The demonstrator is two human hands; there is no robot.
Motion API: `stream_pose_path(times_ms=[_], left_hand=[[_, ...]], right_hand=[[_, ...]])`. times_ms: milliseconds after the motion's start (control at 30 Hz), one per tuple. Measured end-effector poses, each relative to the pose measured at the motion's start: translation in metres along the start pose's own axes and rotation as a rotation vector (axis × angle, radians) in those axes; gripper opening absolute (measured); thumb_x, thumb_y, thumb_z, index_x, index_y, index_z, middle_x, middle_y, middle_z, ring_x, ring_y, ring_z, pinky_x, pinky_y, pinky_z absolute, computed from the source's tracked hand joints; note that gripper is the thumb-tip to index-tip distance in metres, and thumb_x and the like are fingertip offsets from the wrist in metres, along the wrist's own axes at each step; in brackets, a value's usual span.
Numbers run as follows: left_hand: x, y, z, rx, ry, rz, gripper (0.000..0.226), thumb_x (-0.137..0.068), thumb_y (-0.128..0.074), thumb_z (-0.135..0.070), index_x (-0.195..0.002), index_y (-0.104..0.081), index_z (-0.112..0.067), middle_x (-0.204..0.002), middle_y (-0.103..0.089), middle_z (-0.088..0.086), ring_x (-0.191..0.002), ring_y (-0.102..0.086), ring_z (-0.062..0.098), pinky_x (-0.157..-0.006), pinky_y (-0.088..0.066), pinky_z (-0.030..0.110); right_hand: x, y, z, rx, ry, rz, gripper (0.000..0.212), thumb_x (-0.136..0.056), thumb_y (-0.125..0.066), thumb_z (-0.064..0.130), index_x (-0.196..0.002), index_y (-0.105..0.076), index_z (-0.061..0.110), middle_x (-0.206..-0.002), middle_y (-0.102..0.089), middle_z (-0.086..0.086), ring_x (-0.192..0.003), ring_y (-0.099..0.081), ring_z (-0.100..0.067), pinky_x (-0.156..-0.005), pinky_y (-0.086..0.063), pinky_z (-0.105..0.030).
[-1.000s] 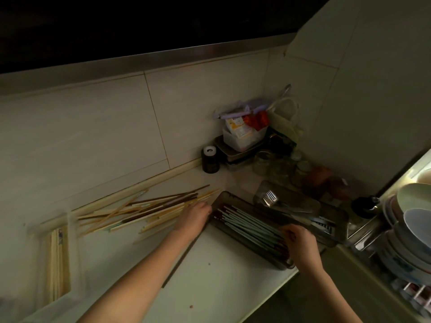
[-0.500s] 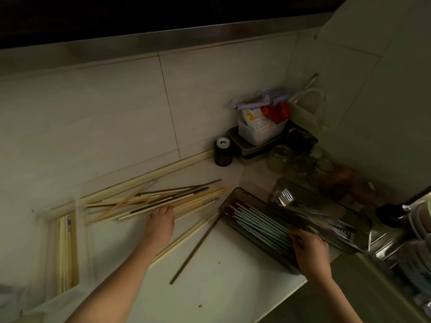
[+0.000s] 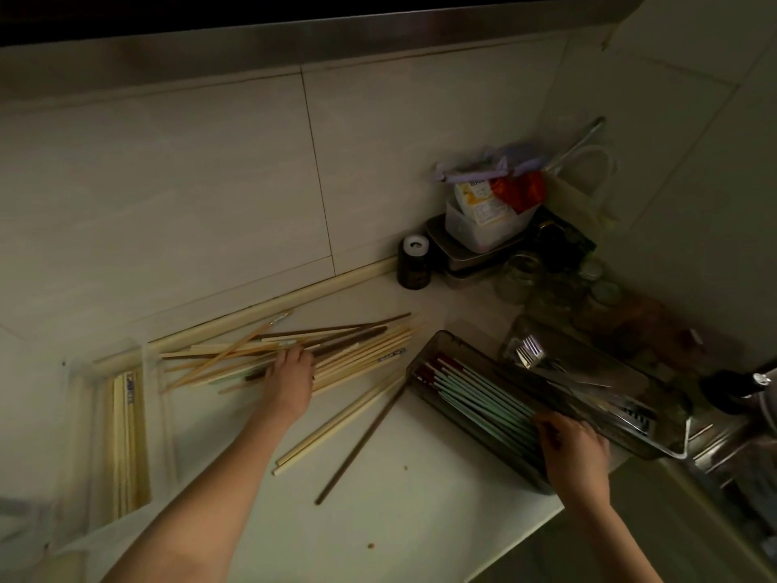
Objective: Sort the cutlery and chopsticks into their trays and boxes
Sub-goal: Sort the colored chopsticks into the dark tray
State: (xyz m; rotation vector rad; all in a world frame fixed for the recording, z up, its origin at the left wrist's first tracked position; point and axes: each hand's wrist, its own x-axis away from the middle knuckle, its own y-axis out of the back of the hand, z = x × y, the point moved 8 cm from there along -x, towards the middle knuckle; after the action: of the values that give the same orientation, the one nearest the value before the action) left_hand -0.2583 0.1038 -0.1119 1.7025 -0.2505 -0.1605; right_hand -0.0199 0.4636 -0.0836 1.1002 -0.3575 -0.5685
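Many chopsticks (image 3: 336,351) still lie loose; some fill the tray (image 3: 437,345). Left hand (image 3: 290,378) touches the pile, right hand (image 3: 574,450) grips the green ones (image 3: 483,393).

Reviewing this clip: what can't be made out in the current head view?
- Left hand fingertips: buried in the loose chopsticks, grip unclear.
- Right hand: covers the near end of the green chopsticks in the dark tray.
- Clear box, left: blurred.
- Jars: too dim.
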Motion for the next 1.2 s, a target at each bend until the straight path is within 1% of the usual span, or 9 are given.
stream_pose_path(times_ms=[100, 233, 400, 567, 700, 833, 933, 1033, 1200], left_hand=[[-0.003, -0.002, 0.002, 0.02, -0.005, 0.013, 0.025, -0.098, -0.041, -0.014, -0.12, -0.053, -0.013, -0.131, -0.049, 0.005, -0.125, -0.042, 0.023, -0.098, -0.039, 0.037], [-0.006, 0.005, 0.004, 0.096, -0.013, -0.011, 0.027, -0.095, -0.043, -0.006, -0.118, -0.054, -0.012, -0.122, -0.057, 0.01, -0.114, -0.05, 0.028, -0.092, -0.043, 0.039], [-0.006, 0.009, 0.003, 0.119, -0.015, -0.01, 0.03, -0.089, -0.049, 0.001, -0.116, -0.056, -0.009, -0.122, -0.055, 0.011, -0.111, -0.051, 0.03, -0.09, -0.044, 0.039], [-0.009, 0.006, 0.01, 0.103, 0.049, 0.061, 0.038, -0.091, -0.054, -0.006, -0.128, -0.045, -0.007, -0.128, -0.05, 0.015, -0.117, -0.05, 0.03, -0.093, -0.046, 0.041], [-0.008, 0.003, 0.02, 0.173, 0.073, 0.075, 0.043, -0.09, -0.06, -0.018, -0.127, -0.044, -0.003, -0.128, -0.049, 0.019, -0.113, -0.052, 0.034, -0.09, -0.047, 0.042], [-0.009, 0.003, 0.029, 0.28, 0.07, 0.049, 0.034, -0.094, -0.048, -0.006, -0.128, -0.048, -0.001, -0.127, -0.051, 0.022, -0.113, -0.052, 0.038, -0.093, -0.045, 0.042], [-0.01, 0.003, 0.034, 0.316, 0.102, 0.031, 0.035, -0.094, -0.038, -0.002, -0.127, -0.05, -0.004, -0.122, -0.056, 0.023, -0.108, -0.056, 0.037, -0.089, -0.046, 0.04], [-0.01, 0.001, 0.035, 0.318, 0.12, 0.027, 0.035, -0.093, -0.041, 0.0, -0.126, -0.05, -0.005, -0.117, -0.059, 0.023, -0.104, -0.058, 0.037, -0.085, -0.047, 0.039], [-0.014, -0.001, 0.035, 0.338, 0.159, 0.073, 0.034, -0.092, -0.046, -0.001, -0.125, -0.05, -0.006, -0.117, -0.061, 0.021, -0.106, -0.059, 0.034, -0.087, -0.046, 0.039]], right_hand=[[0.001, 0.0, 0.0, -0.007, 0.004, -0.008, 0.023, -0.089, -0.059, 0.01, -0.106, -0.068, 0.023, -0.103, -0.07, -0.003, -0.103, -0.058, -0.026, -0.091, -0.034, -0.04], [0.001, 0.001, 0.003, -0.003, -0.006, -0.016, 0.024, -0.09, -0.058, 0.011, -0.107, -0.068, 0.025, -0.105, -0.07, -0.001, -0.105, -0.057, -0.024, -0.09, -0.032, -0.038], [0.002, 0.001, 0.004, 0.017, -0.004, -0.01, 0.023, -0.09, -0.058, 0.011, -0.106, -0.068, 0.025, -0.106, -0.069, -0.001, -0.105, -0.057, -0.024, -0.09, -0.033, -0.038], [0.002, 0.001, 0.005, 0.018, -0.009, -0.004, 0.024, -0.091, -0.057, 0.011, -0.108, -0.067, 0.025, -0.108, -0.068, 0.0, -0.107, -0.057, -0.023, -0.093, -0.033, -0.038], [0.002, 0.001, 0.004, 0.024, -0.013, -0.008, 0.025, -0.09, -0.058, 0.011, -0.109, -0.067, 0.025, -0.108, -0.069, 0.0, -0.107, -0.057, -0.023, -0.094, -0.033, -0.038], [0.001, 0.0, 0.004, 0.032, -0.02, 0.004, 0.025, -0.091, -0.057, 0.014, -0.11, -0.066, 0.027, -0.11, -0.068, 0.001, -0.108, -0.057, -0.022, -0.096, -0.033, -0.038], [0.001, 0.0, 0.005, 0.026, -0.014, 0.004, 0.024, -0.091, -0.057, 0.015, -0.109, -0.066, 0.029, -0.11, -0.068, 0.004, -0.108, -0.057, -0.02, -0.094, -0.032, -0.037], [0.001, 0.001, 0.006, 0.03, -0.01, 0.004, 0.023, -0.092, -0.055, 0.017, -0.108, -0.066, 0.03, -0.108, -0.068, 0.005, -0.107, -0.057, -0.019, -0.092, -0.031, -0.035], [0.002, 0.001, 0.007, 0.03, -0.006, -0.002, 0.022, -0.092, -0.056, 0.016, -0.108, -0.066, 0.027, -0.108, -0.068, 0.003, -0.106, -0.057, -0.02, -0.091, -0.032, -0.035]])
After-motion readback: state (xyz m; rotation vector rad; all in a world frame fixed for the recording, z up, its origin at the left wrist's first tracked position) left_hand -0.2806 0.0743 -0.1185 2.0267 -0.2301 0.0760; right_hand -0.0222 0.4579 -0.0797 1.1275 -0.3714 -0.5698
